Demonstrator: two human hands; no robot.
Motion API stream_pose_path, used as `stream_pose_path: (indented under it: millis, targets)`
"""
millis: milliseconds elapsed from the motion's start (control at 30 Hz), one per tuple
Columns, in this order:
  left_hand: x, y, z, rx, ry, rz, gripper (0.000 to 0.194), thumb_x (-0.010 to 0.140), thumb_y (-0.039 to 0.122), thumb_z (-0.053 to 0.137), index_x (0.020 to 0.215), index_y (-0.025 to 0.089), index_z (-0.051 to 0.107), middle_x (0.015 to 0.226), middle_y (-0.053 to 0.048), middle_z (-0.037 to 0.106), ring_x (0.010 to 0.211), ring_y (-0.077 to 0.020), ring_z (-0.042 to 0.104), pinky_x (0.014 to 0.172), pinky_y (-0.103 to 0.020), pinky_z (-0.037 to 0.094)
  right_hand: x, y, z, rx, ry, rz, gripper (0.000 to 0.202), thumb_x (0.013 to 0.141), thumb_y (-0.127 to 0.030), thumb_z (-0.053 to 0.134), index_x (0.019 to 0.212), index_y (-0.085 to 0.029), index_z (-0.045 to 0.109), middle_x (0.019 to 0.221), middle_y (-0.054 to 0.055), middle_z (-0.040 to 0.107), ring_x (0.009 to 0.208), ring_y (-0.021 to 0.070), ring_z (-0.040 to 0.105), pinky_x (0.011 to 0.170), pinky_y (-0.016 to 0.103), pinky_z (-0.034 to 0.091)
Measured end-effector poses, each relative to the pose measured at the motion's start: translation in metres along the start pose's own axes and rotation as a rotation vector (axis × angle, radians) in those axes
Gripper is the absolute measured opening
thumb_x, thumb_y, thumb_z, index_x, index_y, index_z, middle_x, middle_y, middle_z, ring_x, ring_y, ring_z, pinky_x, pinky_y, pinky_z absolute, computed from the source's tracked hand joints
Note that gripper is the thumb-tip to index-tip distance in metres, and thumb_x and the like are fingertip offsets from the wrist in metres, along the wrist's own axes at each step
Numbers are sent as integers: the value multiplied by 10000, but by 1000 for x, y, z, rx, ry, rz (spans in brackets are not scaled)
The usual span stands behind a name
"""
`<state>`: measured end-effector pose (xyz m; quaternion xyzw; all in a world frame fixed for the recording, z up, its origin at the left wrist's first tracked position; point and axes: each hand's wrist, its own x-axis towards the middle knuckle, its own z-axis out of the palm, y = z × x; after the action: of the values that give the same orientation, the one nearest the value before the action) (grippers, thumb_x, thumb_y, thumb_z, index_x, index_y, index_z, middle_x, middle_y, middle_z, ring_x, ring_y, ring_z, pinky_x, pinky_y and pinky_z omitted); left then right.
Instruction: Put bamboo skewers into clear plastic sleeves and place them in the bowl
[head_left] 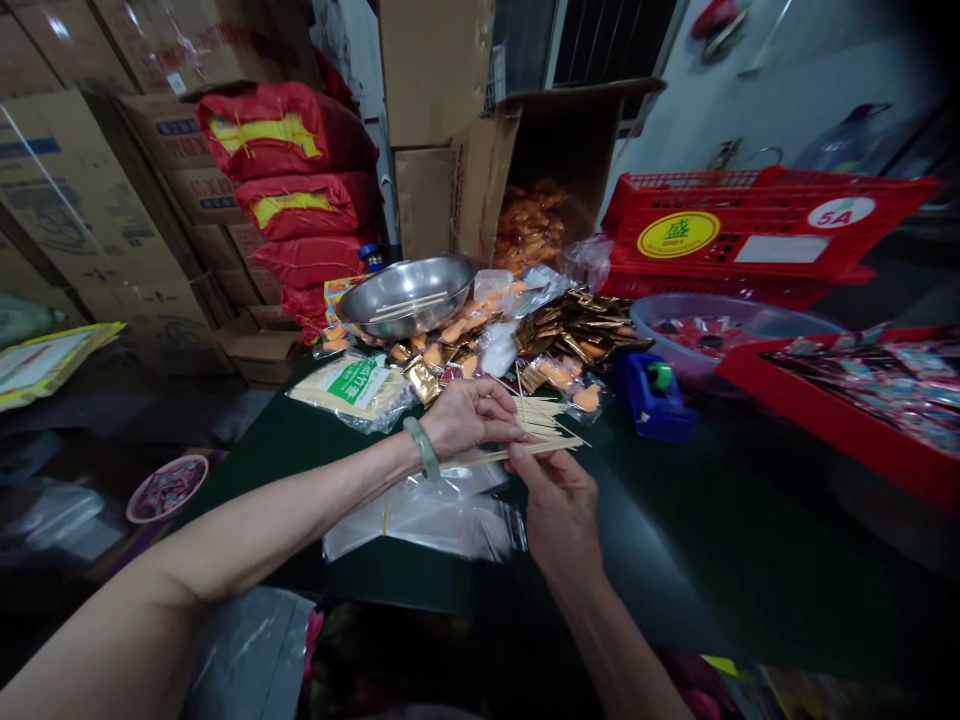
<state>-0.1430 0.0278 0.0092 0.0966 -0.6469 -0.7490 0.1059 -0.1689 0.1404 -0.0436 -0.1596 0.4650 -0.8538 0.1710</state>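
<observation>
Thin bamboo sticks (556, 444) lie across the fingers of my right hand (564, 505), its thumb pressed on them. My left hand (469, 418), with a green bangle (422, 447) at the wrist, has its fingers curled at the sticks, close to the right thumb. One thin stick stands up by the left fingertips. Just beyond, more loose sticks (541, 410) lie in a pile on the dark green table. Under my wrists is a stack of clear plastic bags (442, 525). A packet of bamboo sticks (352, 388) with a green label lies left of my left hand.
Behind my hands are a metal bowl (412, 295) with a few sticks, orange pieces in clear wrappers (555, 372) and gold sachets (581, 325). To the right stand a blue tape dispenser (656, 405), a clear basin (757, 315), a red tray (847, 430) and red baskets (739, 240).
</observation>
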Motion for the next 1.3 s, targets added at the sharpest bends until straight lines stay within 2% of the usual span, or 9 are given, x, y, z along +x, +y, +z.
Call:
stream_pose_path:
  millis: [133, 267, 400, 567, 633, 767, 833, 1067, 1300]
  targets:
    - [13, -9, -3, -4, 81, -30, 216, 569, 57, 711, 707, 79, 547, 537, 19, 605, 471, -76, 573, 539, -210, 455, 11, 3, -18, -67, -82, 88, 111, 623, -245, 701, 708, -182, 667, 825, 10, 660, 784, 143, 578, 693, 261, 431]
    - [30, -17, 1, 79, 33, -36, 153, 642, 95, 667, 734, 87, 545, 600, -6, 617, 540, -85, 585, 612, -244, 464, 18, -1, -37, -95, 1, 174, 185, 555, -278, 749, 676, -168, 664, 803, 27, 661, 704, 140, 582, 584, 239, 419]
    - [52, -25, 8, 679, -119, -10, 150, 749, 240, 576, 786, 97, 600, 726, -43, 640, 680, -122, 586, 647, -227, 439, 20, -2, -48, -96, 91, 211, 217, 518, -303, 770, 631, -162, 651, 793, 29, 651, 694, 130, 563, 527, 220, 408]
    - [61, -19, -5, 1075, -36, 46, 303, 795, 358, 495, 738, 91, 627, 718, -65, 618, 697, -154, 542, 606, -228, 389, 19, 3, -53, -98, 204, 231, 247, 486, -310, 786, 599, -154, 630, 632, -19, 584, 586, 80, 510, 461, 179, 373]
    - [52, -12, -17, 1078, -156, 14, 340, 794, 378, 492, 656, 95, 622, 610, -34, 591, 579, -119, 516, 535, -205, 368, 19, 4, -52, -72, 231, 240, 262, 474, -310, 789, 605, -153, 625, 621, -23, 574, 575, 77, 509, 451, 175, 371]
    - [31, -5, -42, 951, -618, -259, 396, 705, 448, 586, 499, 110, 590, 407, 15, 488, 373, -70, 404, 390, -185, 290, 19, 3, -48, -26, 264, 235, 283, 453, -312, 793, 598, -159, 606, 607, -30, 566, 563, 76, 506, 440, 175, 368]
    - [25, -7, -52, 848, -707, -326, 377, 662, 431, 637, 467, 113, 579, 379, 24, 460, 351, -61, 374, 367, -183, 268, 19, 1, -44, -4, 272, 225, 282, 450, -308, 793, 574, -159, 588, 591, -36, 557, 559, 74, 498, 442, 173, 364]
    - [18, -15, -63, 485, -423, -223, 218, 671, 320, 652, 682, 103, 663, 525, -5, 582, 431, -61, 461, 425, -180, 339, 19, -20, -32, 28, 284, 99, 237, 473, -261, 783, 570, -157, 593, 581, -36, 548, 555, 71, 470, 465, 178, 352]
    - [-1, 10, -22, 317, -110, -84, 183, 673, 272, 631, 653, 91, 630, 578, -24, 622, 481, -71, 512, 458, -178, 348, 12, -28, -10, -51, 212, -54, 163, 580, -276, 722, 597, -167, 601, 567, -33, 542, 520, 74, 447, 506, 213, 357]
